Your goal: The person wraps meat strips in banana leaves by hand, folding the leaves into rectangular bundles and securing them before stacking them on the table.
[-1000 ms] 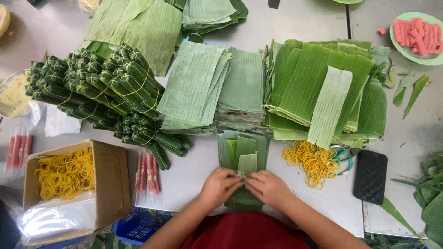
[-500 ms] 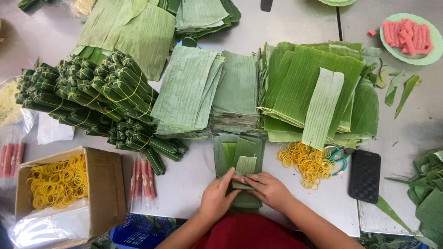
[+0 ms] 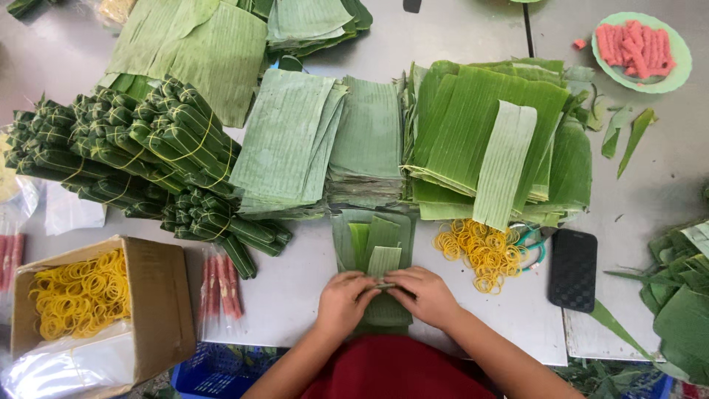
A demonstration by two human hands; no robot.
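Hands had drawn closer together over the last second: the left hand (image 3: 344, 301) and right hand (image 3: 426, 295) now met at the near end of the small layered banana-leaf strips (image 3: 377, 251), fingers curled and pinching the leaf edge between them, where a second earlier they had lain flatter and a little nearer the body. That suggested the fold at the near end was being tightened. The strips lay on the metal table (image 3: 295, 295), directly in front of the person. Just to the right sat a loose heap of yellow rubber bands (image 3: 480, 251) and a dark phone (image 3: 574, 269); to the left, wrapped leaf bundles (image 3: 140, 155) and a cardboard box of bands (image 3: 96, 303). Stacked leaf sheets (image 3: 369, 140) crowded the far side, touching the strips.
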